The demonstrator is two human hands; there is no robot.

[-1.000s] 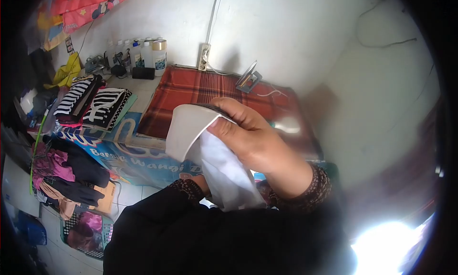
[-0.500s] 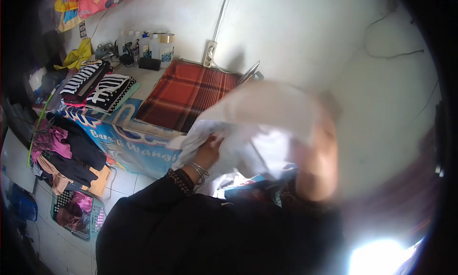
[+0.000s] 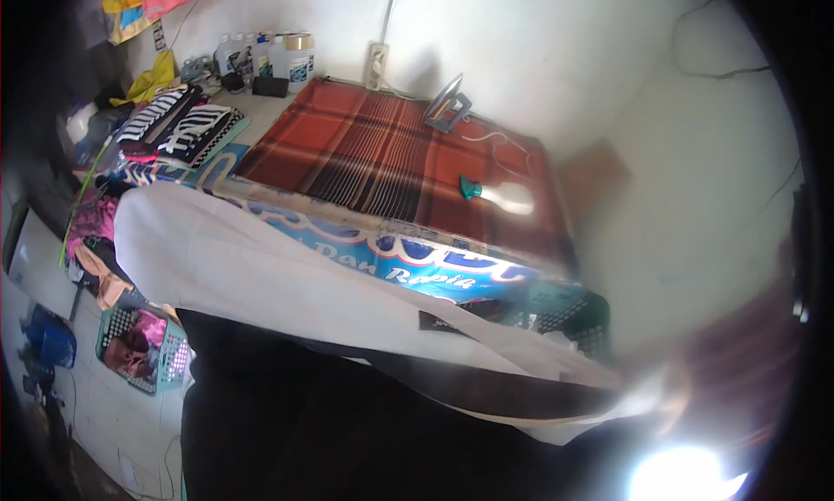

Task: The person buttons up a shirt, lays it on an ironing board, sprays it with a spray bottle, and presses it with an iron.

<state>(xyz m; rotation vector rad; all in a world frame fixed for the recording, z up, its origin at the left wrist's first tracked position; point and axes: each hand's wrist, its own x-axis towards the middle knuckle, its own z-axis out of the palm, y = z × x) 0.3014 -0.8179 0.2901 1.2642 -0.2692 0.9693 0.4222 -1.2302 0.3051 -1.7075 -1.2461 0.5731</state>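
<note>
A long white cloth stretches across in front of my dark clothing, from the left side down to the lower right. Its folds hang loosely, and I cannot make out what kind of item it is. At its right end is my right hand, smeared by motion and bright light, with the cloth drawn tight to it. My left hand does not show; the cloth covers the left side where the arm would be. Beyond the cloth, a plaid red-brown blanket covers the table, bearing an iron and a spray bottle with a green nozzle.
Folded clothes are stacked on the table's left part, near bottles along the wall. A socket strip hangs above the blanket. A green basket of clothes stands on the floor left; another basket is at right.
The white cloth has been swung down from over the table and spread out sideways. The iron and spray bottle now show. My left hand has gone out of sight; my right has moved lower right.
</note>
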